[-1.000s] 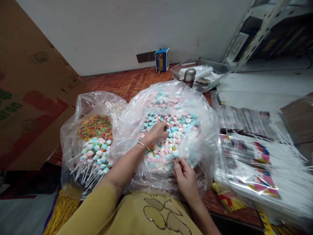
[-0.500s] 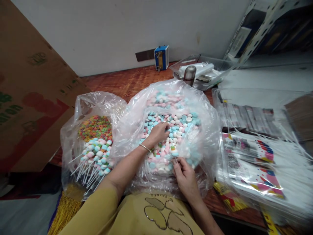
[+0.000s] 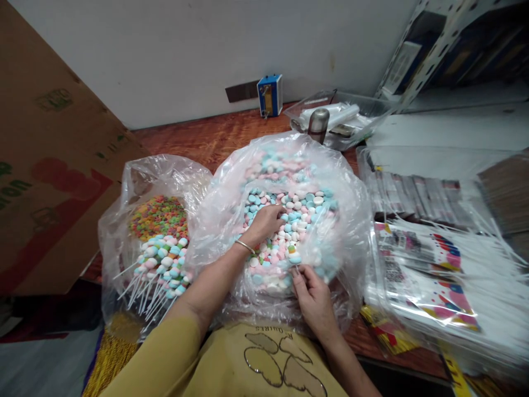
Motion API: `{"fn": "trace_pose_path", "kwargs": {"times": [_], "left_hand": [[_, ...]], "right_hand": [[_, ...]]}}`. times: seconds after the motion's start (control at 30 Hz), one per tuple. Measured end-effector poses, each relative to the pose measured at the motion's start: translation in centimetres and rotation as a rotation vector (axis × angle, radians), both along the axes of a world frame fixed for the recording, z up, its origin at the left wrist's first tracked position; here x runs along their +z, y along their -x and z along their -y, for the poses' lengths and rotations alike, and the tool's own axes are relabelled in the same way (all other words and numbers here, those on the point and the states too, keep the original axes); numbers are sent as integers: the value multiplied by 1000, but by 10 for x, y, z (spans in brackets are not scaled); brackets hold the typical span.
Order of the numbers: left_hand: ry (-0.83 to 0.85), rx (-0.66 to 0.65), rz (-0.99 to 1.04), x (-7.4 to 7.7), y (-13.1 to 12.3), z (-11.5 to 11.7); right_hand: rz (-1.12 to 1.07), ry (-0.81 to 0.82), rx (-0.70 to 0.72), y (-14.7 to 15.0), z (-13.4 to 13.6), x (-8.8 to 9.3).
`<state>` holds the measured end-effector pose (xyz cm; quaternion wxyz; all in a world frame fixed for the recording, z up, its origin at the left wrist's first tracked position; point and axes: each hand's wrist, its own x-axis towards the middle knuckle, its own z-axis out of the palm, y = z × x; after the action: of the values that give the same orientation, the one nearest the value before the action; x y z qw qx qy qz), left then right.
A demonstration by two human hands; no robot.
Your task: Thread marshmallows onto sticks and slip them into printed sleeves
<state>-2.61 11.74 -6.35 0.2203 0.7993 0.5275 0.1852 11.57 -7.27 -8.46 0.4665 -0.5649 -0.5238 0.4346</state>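
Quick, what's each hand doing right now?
Left hand: fingers curled at the loose candies; whether it grips one cannot be told.
Right hand: closed, holding a candy stick.

The centre bag [image 3: 353, 220] is crinkled, glossy plastic; the sweets [image 3: 294, 226] look smooth and matt. The box [image 3: 45, 132] at upper left is matt cardboard, the bangle [image 3: 245, 246] shiny metal.

Between the left hand [image 3: 268, 221] and the right hand [image 3: 312, 292] lies an open gap over the candies [image 3: 295, 220], while folds of the plastic bag [image 3: 351, 212] stand in the way beyond both.
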Motion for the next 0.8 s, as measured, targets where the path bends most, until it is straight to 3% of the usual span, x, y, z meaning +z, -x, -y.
{"fn": "trace_pose_path", "kwargs": {"times": [0.17, 0.27, 0.5, 0.63, 0.8], "left_hand": [[-42, 29, 26, 4, 0, 8], [-39, 35, 199, 17, 6, 23], [267, -22, 618, 39, 29, 81], [481, 57, 737, 41, 39, 104], [735, 210, 1001, 37, 45, 115]], "right_hand": [[31, -24, -9, 0, 2, 3], [37, -39, -9, 0, 4, 6], [84, -66, 46, 4, 6, 16], [74, -48, 103, 10, 6, 19], [60, -13, 110, 13, 7, 21]]}}
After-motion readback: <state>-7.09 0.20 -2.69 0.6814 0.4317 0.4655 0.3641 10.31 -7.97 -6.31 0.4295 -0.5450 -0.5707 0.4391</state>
